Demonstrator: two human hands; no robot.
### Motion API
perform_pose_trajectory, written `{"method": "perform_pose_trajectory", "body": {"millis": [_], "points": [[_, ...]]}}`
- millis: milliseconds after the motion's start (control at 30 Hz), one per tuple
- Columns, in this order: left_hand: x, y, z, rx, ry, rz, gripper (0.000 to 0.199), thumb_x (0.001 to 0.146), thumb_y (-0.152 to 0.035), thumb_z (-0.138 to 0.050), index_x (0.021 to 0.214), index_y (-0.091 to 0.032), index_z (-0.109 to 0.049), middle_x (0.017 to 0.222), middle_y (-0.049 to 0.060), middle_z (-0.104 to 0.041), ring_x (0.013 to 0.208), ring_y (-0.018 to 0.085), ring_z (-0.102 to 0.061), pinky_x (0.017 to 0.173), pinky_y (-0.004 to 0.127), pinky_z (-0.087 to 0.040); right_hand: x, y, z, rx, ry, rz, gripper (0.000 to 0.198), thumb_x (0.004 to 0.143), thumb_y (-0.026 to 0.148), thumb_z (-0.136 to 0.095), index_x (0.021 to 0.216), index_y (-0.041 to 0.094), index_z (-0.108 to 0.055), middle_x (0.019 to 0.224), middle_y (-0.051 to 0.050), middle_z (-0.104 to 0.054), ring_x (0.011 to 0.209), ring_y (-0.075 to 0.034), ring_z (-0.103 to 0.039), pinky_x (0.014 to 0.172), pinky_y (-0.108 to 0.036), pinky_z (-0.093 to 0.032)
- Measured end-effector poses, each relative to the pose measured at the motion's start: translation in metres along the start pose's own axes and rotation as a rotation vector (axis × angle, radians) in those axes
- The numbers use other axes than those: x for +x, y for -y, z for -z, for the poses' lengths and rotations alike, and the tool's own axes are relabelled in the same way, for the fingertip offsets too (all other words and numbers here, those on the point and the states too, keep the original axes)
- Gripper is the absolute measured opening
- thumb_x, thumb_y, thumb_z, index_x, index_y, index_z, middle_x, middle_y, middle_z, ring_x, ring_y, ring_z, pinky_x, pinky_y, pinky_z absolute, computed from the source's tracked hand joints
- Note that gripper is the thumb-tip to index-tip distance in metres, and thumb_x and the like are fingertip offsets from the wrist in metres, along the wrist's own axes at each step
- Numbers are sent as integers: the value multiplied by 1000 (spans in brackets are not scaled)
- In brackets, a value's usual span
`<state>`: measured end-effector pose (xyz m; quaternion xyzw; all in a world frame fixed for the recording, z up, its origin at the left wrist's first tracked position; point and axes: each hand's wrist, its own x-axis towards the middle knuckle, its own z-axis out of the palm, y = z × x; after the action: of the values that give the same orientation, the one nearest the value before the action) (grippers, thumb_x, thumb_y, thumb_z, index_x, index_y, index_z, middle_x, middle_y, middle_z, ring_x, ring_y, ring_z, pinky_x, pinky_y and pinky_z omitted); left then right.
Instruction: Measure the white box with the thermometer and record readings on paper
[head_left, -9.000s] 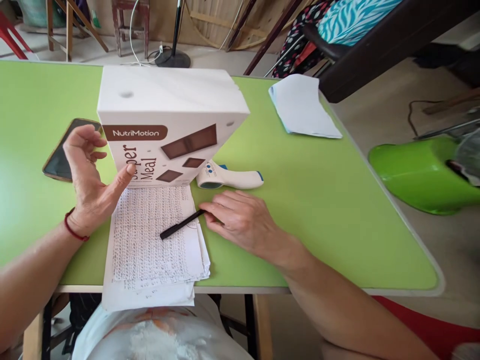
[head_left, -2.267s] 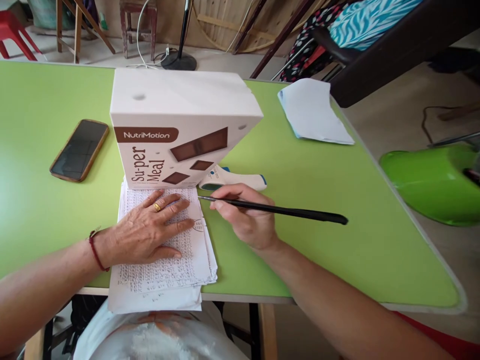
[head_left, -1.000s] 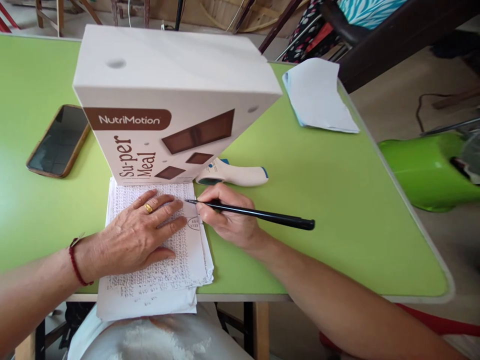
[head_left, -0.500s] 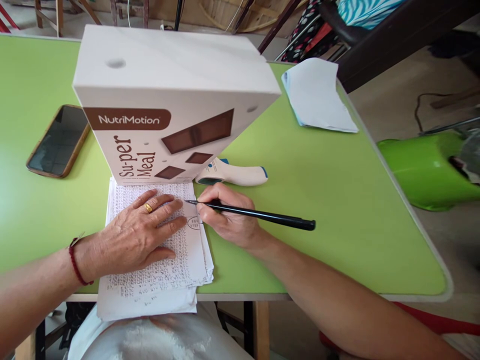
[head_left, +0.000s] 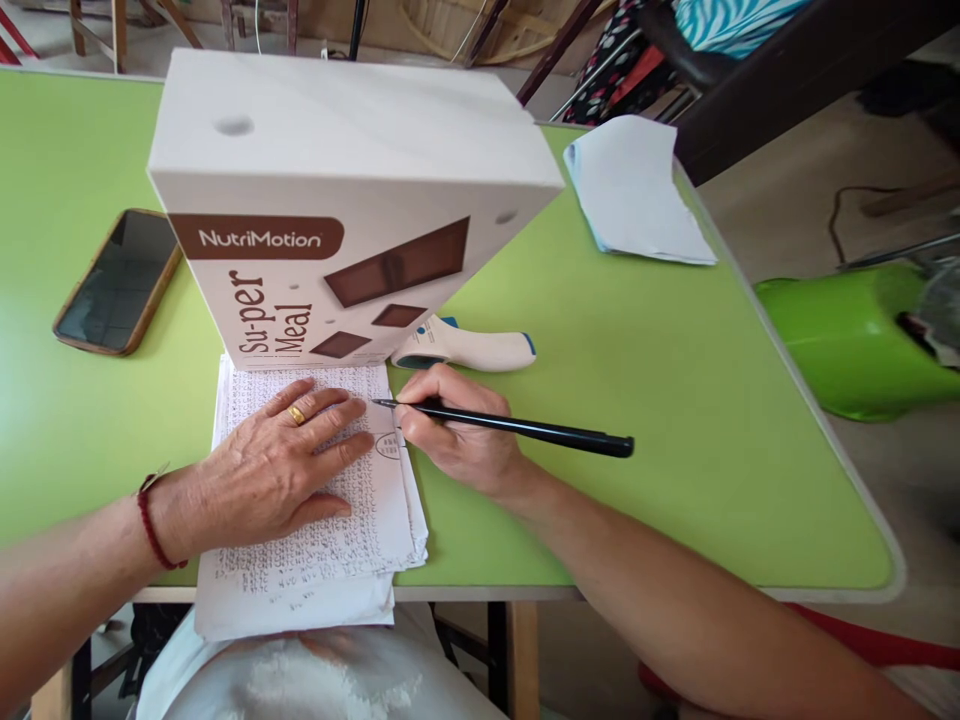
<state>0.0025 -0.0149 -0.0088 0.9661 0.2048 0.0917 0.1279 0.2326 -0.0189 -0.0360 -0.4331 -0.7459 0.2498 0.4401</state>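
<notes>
My right hand (head_left: 469, 450) pinches a black pen (head_left: 555, 433) near its tip. My left hand (head_left: 274, 475) lies spread on handwritten papers (head_left: 390, 510)

Pen (head_left: 540, 432) is showing glossy plastic; papers (head_left: 386, 505) are looking matt; box (head_left: 352, 195) is showing smooth card; phone screen (head_left: 120, 280) is gleaming, glossy; ring (head_left: 297, 415) is shining, metallic.

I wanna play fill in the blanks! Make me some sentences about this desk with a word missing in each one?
1. The right hand holds a black ____.
2. The left hand rests on handwritten sheets and wears a gold ____.
3. The brown label on the white box says ____.
4. In this view, the smartphone lies to the ____ of the box.

Missing words: pen; ring; NutriMotion; left.
</notes>
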Motion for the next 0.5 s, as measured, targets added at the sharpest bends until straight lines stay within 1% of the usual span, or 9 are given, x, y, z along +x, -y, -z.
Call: {"method": "perform_pose_trajectory", "body": {"millis": [267,500], "points": [[-1,1,-1,0,-6,-6,48,94,-42,-57,132,-12,-52,141,17,-48,129,35,-45,113,56,-35,0,-1,-1,5,-6,-3,14,78,11,-57,71,22,-51,60,5,-54,51,-8,-49,48,-21,-42],[-1,0,2,-10,-1,-2,47,95,-39,-56,132,-12,-52,140,17,-49,129,35,-46,113,57,-35,1,0,0,-28,-10,3,16,77,11,-56,70,23,-48,57,6,-51,50,-9,-49,48,-23,-41]]}}
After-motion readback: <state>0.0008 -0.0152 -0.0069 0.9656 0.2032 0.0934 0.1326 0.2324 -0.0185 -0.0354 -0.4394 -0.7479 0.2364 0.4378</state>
